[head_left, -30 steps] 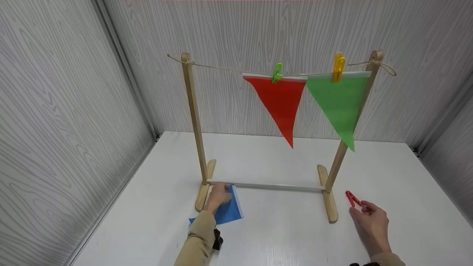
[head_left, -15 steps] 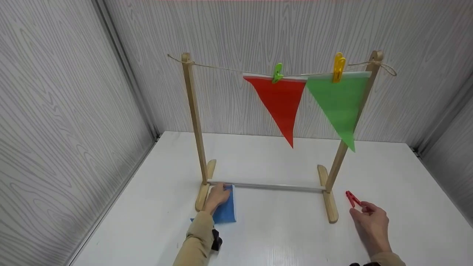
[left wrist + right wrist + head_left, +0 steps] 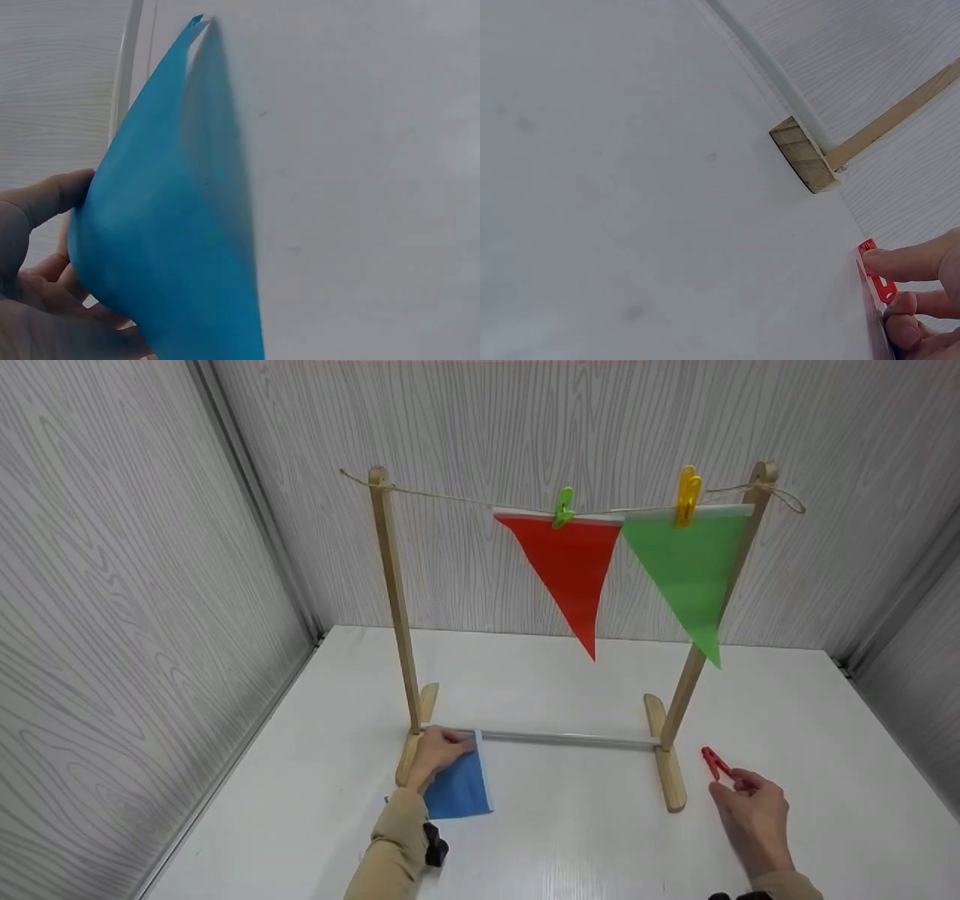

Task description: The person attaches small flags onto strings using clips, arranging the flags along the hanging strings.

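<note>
My left hand (image 3: 439, 754) pinches a blue pennant (image 3: 461, 791) near its white-edged side, by the foot of the stand's left post. The left wrist view has the pennant's fabric (image 3: 165, 247) bulging between thumb and fingers, its far tip bent up off the white surface. At the right, a red clothespin (image 3: 716, 763) is pinched at one end by my right hand (image 3: 757, 810), low over the table. In the right wrist view the thumb lies across the clothespin (image 3: 885, 288), fingers on its other side.
A wooden stand (image 3: 397, 600) carries a string (image 3: 450, 498). From it hang a red pennant (image 3: 574, 562) under a green clothespin (image 3: 563, 508) and a green pennant (image 3: 690, 562) under a yellow clothespin (image 3: 687, 499). A pale crossbar (image 3: 562, 738) joins the feet.
My left hand has shifted slightly, and the blue pennant's white edge has swung in, then back out to the right, lying flatter to view. The right hand and red clothespin have stayed put.
</note>
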A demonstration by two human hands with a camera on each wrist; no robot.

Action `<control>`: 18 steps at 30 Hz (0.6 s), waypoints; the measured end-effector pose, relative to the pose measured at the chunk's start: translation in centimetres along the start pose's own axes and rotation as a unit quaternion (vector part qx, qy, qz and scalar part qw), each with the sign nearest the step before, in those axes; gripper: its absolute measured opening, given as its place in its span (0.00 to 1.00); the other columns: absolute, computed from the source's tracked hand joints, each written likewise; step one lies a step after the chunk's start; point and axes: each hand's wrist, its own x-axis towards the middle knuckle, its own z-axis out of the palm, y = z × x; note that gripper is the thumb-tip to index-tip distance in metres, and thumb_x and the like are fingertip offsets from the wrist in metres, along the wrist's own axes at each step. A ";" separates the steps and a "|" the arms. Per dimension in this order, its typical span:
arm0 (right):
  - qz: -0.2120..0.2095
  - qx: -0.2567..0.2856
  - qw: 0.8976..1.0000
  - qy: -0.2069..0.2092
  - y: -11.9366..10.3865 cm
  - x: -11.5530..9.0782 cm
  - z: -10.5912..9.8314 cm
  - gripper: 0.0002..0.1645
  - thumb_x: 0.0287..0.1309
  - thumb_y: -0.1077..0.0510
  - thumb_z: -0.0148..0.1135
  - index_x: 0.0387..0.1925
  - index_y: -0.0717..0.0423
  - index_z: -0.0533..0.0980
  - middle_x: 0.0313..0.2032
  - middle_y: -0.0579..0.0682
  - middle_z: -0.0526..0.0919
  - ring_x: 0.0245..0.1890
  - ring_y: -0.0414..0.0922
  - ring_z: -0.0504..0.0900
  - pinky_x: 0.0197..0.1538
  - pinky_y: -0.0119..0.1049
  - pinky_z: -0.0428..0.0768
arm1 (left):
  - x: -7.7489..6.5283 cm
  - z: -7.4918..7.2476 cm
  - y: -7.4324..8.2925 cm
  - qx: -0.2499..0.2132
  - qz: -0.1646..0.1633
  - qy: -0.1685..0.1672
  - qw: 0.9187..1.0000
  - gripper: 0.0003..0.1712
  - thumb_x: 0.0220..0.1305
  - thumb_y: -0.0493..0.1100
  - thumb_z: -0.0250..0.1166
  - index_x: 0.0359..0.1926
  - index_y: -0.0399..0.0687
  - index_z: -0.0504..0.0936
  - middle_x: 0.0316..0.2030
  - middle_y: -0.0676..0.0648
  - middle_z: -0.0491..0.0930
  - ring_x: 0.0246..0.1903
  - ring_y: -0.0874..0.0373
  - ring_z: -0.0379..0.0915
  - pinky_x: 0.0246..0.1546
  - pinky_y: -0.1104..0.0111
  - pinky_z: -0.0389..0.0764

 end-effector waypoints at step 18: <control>-0.032 -0.008 0.999 0.003 0.0 -0.1 -0.2 0.31 0.58 0.57 0.67 0.59 0.73 0.74 0.42 0.60 0.79 0.33 0.42 0.72 0.33 0.29 0.70 | 0.1 -0.5 -0.1 -0.103 -0.017 -0.019 0.994 0.20 0.59 0.38 0.70 0.53 0.36 0.84 0.49 0.36 0.85 0.55 0.42 0.77 0.68 0.42 0.67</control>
